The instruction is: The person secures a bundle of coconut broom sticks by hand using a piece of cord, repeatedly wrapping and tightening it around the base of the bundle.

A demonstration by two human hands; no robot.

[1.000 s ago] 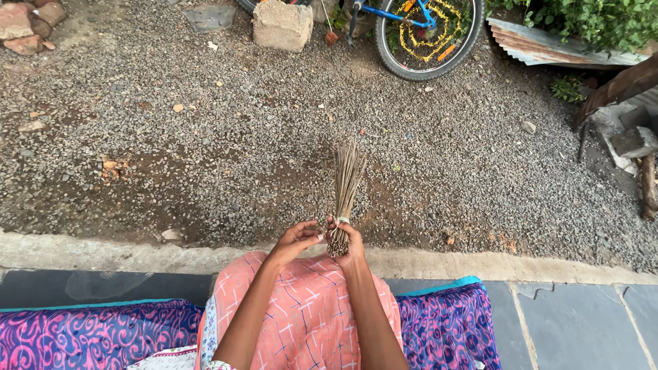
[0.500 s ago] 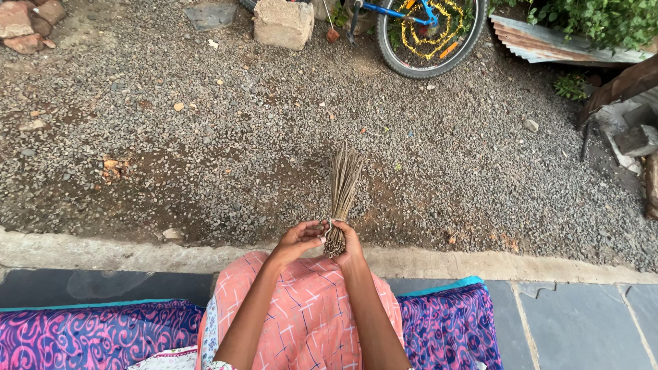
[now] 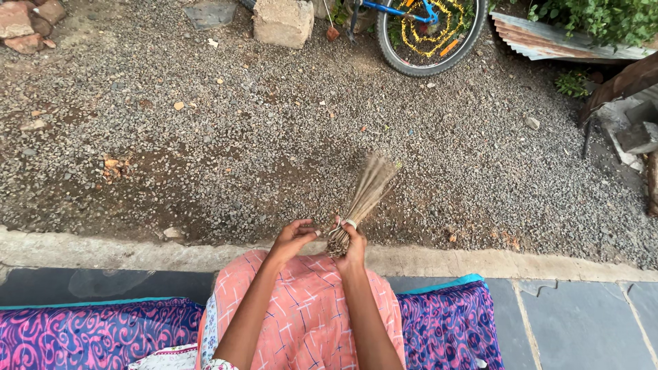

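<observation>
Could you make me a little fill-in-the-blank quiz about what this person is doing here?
1. The right hand grips a bundle of thin ____ near its tied end.
2. The left hand is beside the bundle, its fingers ____.
3. The ground past the kerb is covered in ____.
4. At the top stands a bicycle ____.

Missing words: sticks; open; gravel; wheel

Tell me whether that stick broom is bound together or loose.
Bound at the base. A pale tie wraps the stick broom just above the right hand gripping it; the far ends fan out. The left hand hovers beside, open.
</observation>
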